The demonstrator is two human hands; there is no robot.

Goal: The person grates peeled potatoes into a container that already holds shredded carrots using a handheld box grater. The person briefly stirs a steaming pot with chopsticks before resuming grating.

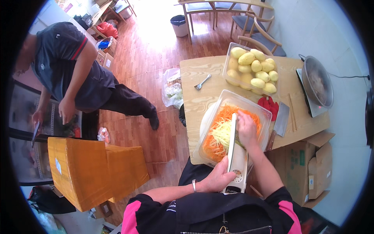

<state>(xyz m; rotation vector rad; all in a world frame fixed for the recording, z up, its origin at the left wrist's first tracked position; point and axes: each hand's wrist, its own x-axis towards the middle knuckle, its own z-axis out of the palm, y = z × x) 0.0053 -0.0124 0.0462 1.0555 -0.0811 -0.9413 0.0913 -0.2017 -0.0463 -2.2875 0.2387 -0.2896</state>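
A white mandoline grater [238, 163] slants over a clear plastic tub [201, 152]. My left hand [217, 177] grips its side near the lower end, which rests toward my apron. My right hand [247, 128] presses against the upper part of the grating face. Under that palm shows a bit of a greenish-yellow vegetable piece [240, 141], mostly hidden by the fingers. Orange carrot shreds [214, 147] line the tub, and pale yellow shreds [221, 131] are heaped on top, left of the grater. A round white board [206, 117] lies partly under the tub.
A second tub holds peeled potatoes [256, 65]. A cleaver [282, 118], red cloth [268, 106], chopsticks [292, 114] and a peeler [202, 82] lie on the wooden table [190, 102]. Right stands a metal bowl [317, 82] on a cooktop. Another person [73, 67] stands left, past orange boxes [79, 172].
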